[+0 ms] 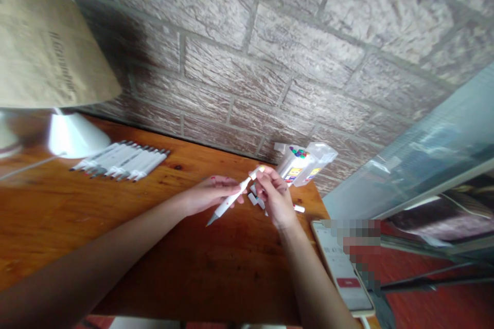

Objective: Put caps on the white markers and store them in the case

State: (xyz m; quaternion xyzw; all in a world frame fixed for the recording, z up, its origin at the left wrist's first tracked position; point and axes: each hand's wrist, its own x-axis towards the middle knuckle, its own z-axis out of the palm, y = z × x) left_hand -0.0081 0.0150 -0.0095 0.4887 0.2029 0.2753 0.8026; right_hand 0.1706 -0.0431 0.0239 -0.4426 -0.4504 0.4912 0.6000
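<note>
A white marker (228,204) slants between my hands, its grey lower end with a thin tip pointing down and left. My left hand (210,194) grips the marker's barrel between thumb and fingers. At the upper end, my right hand (274,195) pinches a white cap (256,172). I cannot tell whether the cap is fully apart from the barrel. Small white pieces (253,198) lie on the table behind my right hand, partly hidden by it. Another white piece (299,208) shows to the right of that wrist.
Several white markers (123,160) lie side by side on the wooden table (185,262). A lamp (75,136) stands at the left. Near the brick wall is a clear case (295,164) with coloured ends showing. A phone (343,270) rests on the table's right edge.
</note>
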